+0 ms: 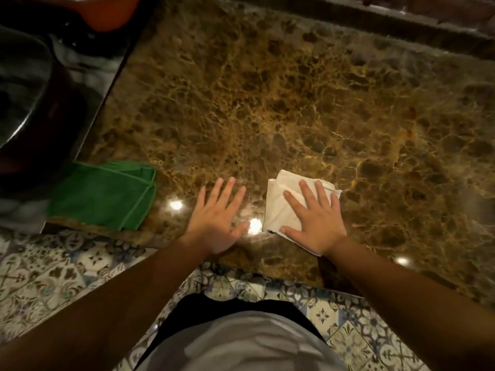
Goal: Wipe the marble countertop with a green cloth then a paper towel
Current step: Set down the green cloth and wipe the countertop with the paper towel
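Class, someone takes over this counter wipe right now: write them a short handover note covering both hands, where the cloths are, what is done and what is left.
Left hand: flat, fingers spread, on the bare brown marble countertop, holding nothing.
Right hand: palm down, pressing the folded white paper towel near the front edge.
Folded green cloth: set aside at the counter's left front corner, beside the sink.
Done: the green cloth pass, apparently.
Left: wipe the counter with the paper towel.

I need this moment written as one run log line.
stage: paper towel wipe | right hand: flat on paper towel | left hand: flat on countertop | green cloth: set aside, left
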